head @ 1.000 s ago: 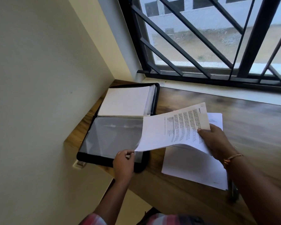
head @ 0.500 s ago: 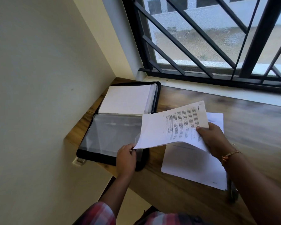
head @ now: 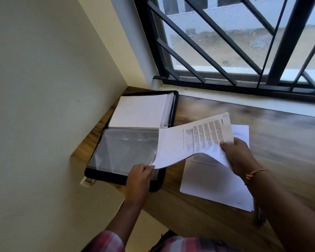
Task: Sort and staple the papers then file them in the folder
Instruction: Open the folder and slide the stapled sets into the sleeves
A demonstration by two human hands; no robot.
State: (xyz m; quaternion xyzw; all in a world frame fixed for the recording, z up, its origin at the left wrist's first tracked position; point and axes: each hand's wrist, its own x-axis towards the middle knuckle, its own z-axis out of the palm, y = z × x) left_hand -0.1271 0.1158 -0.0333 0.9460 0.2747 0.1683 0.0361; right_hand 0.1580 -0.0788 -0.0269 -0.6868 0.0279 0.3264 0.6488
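A black zip folder (head: 91,174) lies open on the wooden desk (head: 280,142) by the wall. Its far half holds white sheets (head: 138,110); its near half shows a clear plastic sleeve (head: 124,150). My right hand (head: 238,155) grips a printed set of papers (head: 180,144) by its right edge, raised and bowed over the folder's right side. My left hand (head: 138,179) pinches the sleeve's open edge at the folder's near right corner, right beside the lower left corner of the printed set. More white papers (head: 213,182) lie flat on the desk under my right hand.
A cream wall (head: 44,88) runs along the folder's left. A barred window (head: 244,42) and its pale sill (head: 244,104) close off the far side. A small dark object (head: 260,218) lies by my right forearm, mostly hidden. A wall socket (head: 88,181) sits under the desk's edge.
The printed set has drifted slightly left and down towards the sleeve, and its lower left corner now meets my left fingers. Both hands keep their hold.
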